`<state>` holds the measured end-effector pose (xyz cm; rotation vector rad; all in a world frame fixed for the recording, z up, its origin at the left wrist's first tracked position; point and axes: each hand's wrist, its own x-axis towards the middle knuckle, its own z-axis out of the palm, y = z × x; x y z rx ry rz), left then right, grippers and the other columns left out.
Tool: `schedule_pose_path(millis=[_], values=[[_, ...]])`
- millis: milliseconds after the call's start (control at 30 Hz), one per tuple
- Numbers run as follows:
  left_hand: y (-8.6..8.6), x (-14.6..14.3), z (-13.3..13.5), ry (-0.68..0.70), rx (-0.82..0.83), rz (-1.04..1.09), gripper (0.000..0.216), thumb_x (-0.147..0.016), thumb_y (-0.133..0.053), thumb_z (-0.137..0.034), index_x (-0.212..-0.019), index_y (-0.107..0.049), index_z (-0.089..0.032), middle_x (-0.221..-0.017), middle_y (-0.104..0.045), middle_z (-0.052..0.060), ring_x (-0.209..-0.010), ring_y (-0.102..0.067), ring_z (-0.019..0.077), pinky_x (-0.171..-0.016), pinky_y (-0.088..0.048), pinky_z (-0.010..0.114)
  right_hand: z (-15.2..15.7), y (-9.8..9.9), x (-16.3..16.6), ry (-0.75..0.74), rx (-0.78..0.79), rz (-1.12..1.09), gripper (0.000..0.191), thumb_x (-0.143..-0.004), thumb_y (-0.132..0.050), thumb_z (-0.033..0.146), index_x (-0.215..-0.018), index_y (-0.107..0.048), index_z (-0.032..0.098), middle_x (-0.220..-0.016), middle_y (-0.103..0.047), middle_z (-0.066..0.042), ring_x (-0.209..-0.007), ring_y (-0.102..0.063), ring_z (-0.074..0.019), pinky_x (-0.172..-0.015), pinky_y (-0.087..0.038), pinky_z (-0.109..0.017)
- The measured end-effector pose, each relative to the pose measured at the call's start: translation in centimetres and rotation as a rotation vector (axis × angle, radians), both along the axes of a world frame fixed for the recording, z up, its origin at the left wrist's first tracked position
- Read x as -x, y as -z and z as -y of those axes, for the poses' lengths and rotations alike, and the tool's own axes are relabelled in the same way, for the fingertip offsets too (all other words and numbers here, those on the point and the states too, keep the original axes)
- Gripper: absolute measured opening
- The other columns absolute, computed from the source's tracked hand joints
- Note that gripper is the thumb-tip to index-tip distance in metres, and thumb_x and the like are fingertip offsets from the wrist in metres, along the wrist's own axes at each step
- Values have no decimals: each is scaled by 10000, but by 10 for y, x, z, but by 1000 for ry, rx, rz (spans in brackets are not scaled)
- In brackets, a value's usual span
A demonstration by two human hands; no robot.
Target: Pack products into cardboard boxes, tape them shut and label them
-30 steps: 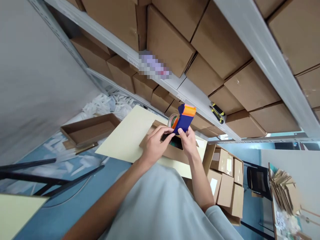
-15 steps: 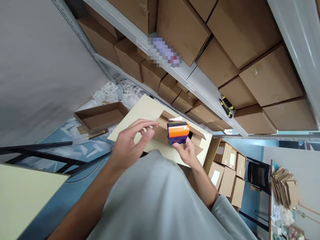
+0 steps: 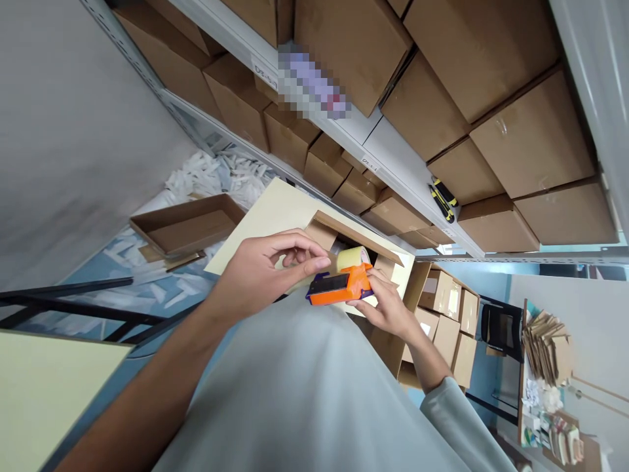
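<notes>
My right hand [image 3: 388, 301] grips an orange and dark blue tape dispenser [image 3: 344, 287] at its right end. A yellowish roll of tape [image 3: 351, 257] sits on the dispenser's far side. Just left of the roll is my left hand [image 3: 280, 262], its fingers curled and the thumb tip close to the index fingertip. Whether a tape end lies in that pinch is too small to make out. Behind the dispenser, an open cardboard box [image 3: 361, 236] with a raised flap lies on the pale yellow table [image 3: 260, 216].
Shelves of cardboard boxes [image 3: 427, 98] rise beyond the table, with two yellow and black cutters [image 3: 442, 198] on the shelf ledge. A shallow cardboard tray [image 3: 189, 226] lies on the left among white scraps. A large carton [image 3: 417, 308] holding smaller boxes stands on the right.
My right hand has turned the tape dispenser, so its tape roll now shows on the far side. My left hand has come closer, its thumb and index drawing together.
</notes>
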<state>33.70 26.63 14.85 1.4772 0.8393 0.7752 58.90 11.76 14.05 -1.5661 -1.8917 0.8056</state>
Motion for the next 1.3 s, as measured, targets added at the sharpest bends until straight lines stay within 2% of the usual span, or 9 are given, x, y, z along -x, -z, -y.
schedule_pose_path(millis=[167, 267, 433, 567, 700, 800, 900, 1067, 1300], values=[[-1, -8, 16, -137, -30, -12, 227, -968, -792, -437, -849, -811, -245, -860, -788, 13, -729, -620, 149, -664, -523, 291, 6, -2, -4, 26, 115, 21, 459, -1118, -701, 708, -1030, -720, 258, -941, -716, -58, -905, -657, -258, -851, -566, -375], [8, -9, 21, -259, 23, -12, 210, -934, -790, -414, -841, -806, -227, -872, -794, 13, -772, -679, 148, -727, -581, 274, 15, -9, -10, 6, 250, -11, 452, -1121, -712, 691, -990, -723, 258, -863, -701, -32, -823, -648, -237, -772, -547, -345], [55, 1, 9, -616, 221, -11, 276, -804, -883, -467, -886, -803, -216, -835, -758, 0, -753, -718, 169, -791, -679, 323, 23, -42, -47, 15, 594, -5, 522, -1138, -648, 728, -1055, -777, 229, -903, -793, -31, -773, -680, -208, -714, -554, -322], [93, -14, 11, -566, 551, 231, 491, -676, -1025, -597, -861, -769, -222, -803, -699, 3, -822, -725, 202, -1025, -739, 534, -3, -76, -93, 4, 785, 4, 555, -1074, -725, 759, -1087, -794, 208, -937, -824, -48, -807, -724, -219, -708, -573, -326], [110, -42, 18, -568, 735, 325, 561, -661, -1078, -624, -868, -745, -223, -833, -693, 4, -837, -698, 187, -1093, -716, 612, -53, -91, -126, -42, 883, -14, 516, -1023, -819, 709, -1087, -792, 198, -920, -823, -37, -796, -730, -200, -717, -584, -314], [118, -50, 15, -610, 764, 339, 525, -691, -1074, -578, -871, -728, -227, -836, -679, -12, -825, -692, 173, -1113, -708, 612, -84, -78, -137, -62, 968, -96, 536, -980, -858, 719, -1044, -784, 193, -945, -844, -41, -845, -768, -203, -778, -626, -317], [129, -48, 10, -628, 750, 326, 495, -727, -1042, -566, -888, -728, -217, -854, -686, -12, -848, -699, 166, -1093, -722, 580, -97, -49, -140, -89, 1048, -157, 571, -929, -901, 738, -1011, -782, 185, -931, -849, -37, -850, -776, -202, -814, -648, -321], [151, -38, 11, -607, 718, 261, 507, -762, -1001, -621, -897, -715, -225, -877, -717, 9, -890, -724, 187, -1021, -751, 528, -89, -4, -140, -103, 1162, -261, 627, -891, -917, 780, -1015, -774, 182, -931, -849, -42, -870, -791, -210, -865, -668, -328], [179, -44, 7, -705, 594, 99, 407, -791, -959, -530, -908, -719, -223, -836, -736, 10, -867, -781, 212, -1081, -714, 508, -82, 30, -139, -84, 1175, -298, 689, -882, -891, 835, -1053, -751, 183, -900, -838, -43, -889, -792, -212, -859, -653, -313]])
